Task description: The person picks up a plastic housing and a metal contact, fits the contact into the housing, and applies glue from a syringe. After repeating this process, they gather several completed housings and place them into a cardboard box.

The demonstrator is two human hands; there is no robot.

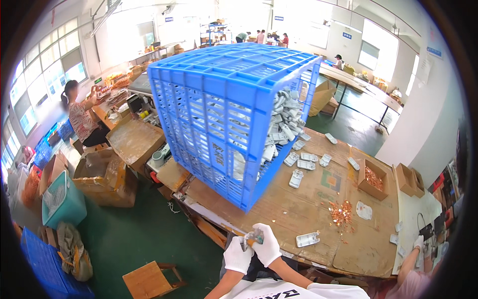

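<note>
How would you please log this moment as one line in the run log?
left hand: holds small grey part | right hand: on same part | big blue plastic crate: tipped, grey parts spilling onto cardboard-covered table

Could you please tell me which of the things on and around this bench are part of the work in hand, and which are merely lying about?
In hand:
left hand and right hand, gloved, both on a small grey part
grey parts spilling from the tipped blue crate
tray near the hands
copper bits

Lying about:
stool
teal bin
empty carton
</note>
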